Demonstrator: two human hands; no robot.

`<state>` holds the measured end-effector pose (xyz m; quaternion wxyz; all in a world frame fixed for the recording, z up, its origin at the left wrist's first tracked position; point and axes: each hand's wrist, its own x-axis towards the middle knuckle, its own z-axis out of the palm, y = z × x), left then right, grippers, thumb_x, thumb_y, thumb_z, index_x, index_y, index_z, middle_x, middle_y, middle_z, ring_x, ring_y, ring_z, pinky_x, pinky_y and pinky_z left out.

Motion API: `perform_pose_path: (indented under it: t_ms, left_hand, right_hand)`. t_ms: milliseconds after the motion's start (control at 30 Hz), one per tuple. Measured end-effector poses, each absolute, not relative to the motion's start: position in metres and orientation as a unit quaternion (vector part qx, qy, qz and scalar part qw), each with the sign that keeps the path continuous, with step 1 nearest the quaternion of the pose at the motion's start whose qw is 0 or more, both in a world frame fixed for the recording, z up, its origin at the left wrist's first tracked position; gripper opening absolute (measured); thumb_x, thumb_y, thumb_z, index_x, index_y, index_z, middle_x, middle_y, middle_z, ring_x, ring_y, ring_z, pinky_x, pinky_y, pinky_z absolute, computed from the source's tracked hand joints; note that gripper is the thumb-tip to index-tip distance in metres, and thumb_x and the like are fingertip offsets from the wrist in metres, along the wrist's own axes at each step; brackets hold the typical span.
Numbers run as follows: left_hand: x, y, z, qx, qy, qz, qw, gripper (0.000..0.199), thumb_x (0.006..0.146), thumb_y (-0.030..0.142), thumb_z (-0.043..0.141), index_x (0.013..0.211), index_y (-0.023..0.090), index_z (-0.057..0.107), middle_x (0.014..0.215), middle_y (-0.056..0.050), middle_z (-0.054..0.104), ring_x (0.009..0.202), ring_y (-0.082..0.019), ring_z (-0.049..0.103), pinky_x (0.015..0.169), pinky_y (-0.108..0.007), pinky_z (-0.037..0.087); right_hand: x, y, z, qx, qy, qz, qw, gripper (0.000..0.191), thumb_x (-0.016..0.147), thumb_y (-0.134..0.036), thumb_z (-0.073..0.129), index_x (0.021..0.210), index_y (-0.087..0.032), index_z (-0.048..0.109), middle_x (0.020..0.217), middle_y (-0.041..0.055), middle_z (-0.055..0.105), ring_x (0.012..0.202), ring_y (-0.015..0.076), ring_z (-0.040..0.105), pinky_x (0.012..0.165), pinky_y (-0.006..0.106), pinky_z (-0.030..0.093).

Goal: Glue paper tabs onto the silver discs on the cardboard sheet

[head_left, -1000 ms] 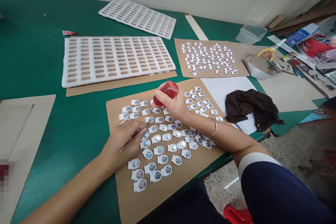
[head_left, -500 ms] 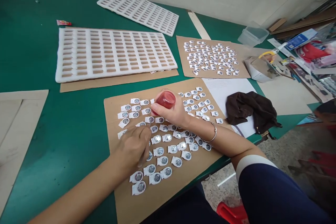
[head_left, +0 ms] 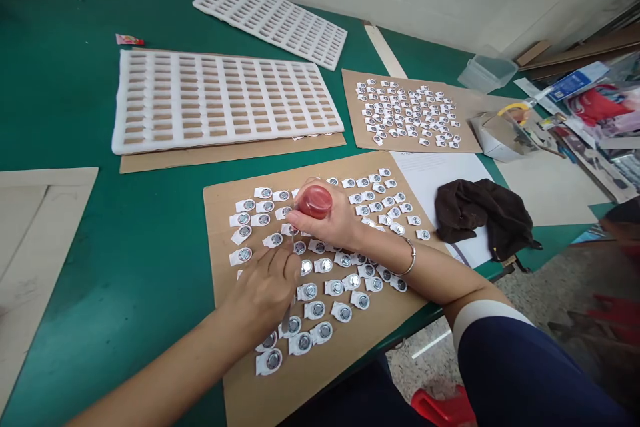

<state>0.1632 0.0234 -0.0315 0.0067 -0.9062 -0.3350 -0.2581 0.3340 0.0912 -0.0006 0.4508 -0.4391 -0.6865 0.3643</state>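
Note:
My right hand (head_left: 330, 215) is wrapped round a translucent red, rounded tool (head_left: 317, 201); a thin tip points down from it, and its kind is hard to tell. Just below and to its left, my left hand (head_left: 267, 283) is closed, with the flat grey end of what looks like tweezers (head_left: 288, 320) jutting out beneath. Both hands are over a cardboard sheet (head_left: 345, 363) spread with many small white tabs bearing round silver discs (head_left: 314, 309). The fingertips of my left hand and the piece beneath them are hidden.
White slotted foam trays (head_left: 227, 100) lie behind, on the green table (head_left: 55, 100). Another cardboard sheet (head_left: 350, 83) carries more tabs. To the right are a dark cloth (head_left: 483, 213), white paper (head_left: 425, 170), an open box (head_left: 500, 137) and a clear plastic container (head_left: 487, 72).
The view has shifted slightly, so everything sits a little further right. My left hand has edged a little right across the tabs; the red tool has tilted slightly. Both hands keep their grip.

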Motion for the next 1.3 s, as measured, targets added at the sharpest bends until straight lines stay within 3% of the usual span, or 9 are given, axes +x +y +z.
perform_pose_path:
  t_ms: [633, 933, 1300]
  left_hand:
    - [0.163, 0.026, -0.030, -0.911, -0.318, -0.263, 0.015, 0.022, 0.084, 0.003, 0.038, 0.079, 0.015, 0.056, 0.071, -0.008, 0.061, 0.069, -0.022, 0.060, 0.069, -0.039, 0.055]
    - [0.163, 0.030, -0.022, -0.921, -0.293, -0.250, 0.056, 0.023, 0.085, 0.004, 0.041, 0.070, 0.017, 0.053, 0.063, -0.005, 0.057, 0.059, -0.018, 0.056, 0.065, -0.034, 0.055]
    - [0.162, 0.027, -0.029, -0.919, -0.307, -0.244, 0.032, 0.021, 0.085, 0.005, 0.039, 0.076, 0.016, 0.055, 0.069, -0.007, 0.060, 0.067, -0.021, 0.060, 0.070, -0.037, 0.055]
  right_hand:
    - [0.336, 0.092, -0.005, -0.432, -0.701, 0.344, 0.452, 0.021, 0.073, -0.037, 0.073, 0.075, -0.023, 0.057, 0.076, 0.0011, 0.061, 0.071, 0.0154, 0.058, 0.069, 0.033, 0.051]
    - [0.336, 0.093, -0.008, -0.438, -0.701, 0.344, 0.445, 0.023, 0.074, -0.040, 0.072, 0.077, -0.023, 0.057, 0.077, 0.0010, 0.061, 0.072, 0.0154, 0.058, 0.070, 0.033, 0.052]
    - [0.336, 0.093, -0.010, -0.415, -0.703, 0.326, 0.476, 0.019, 0.075, -0.034, 0.072, 0.079, -0.023, 0.056, 0.077, 0.0009, 0.061, 0.073, 0.0158, 0.058, 0.071, 0.034, 0.051]
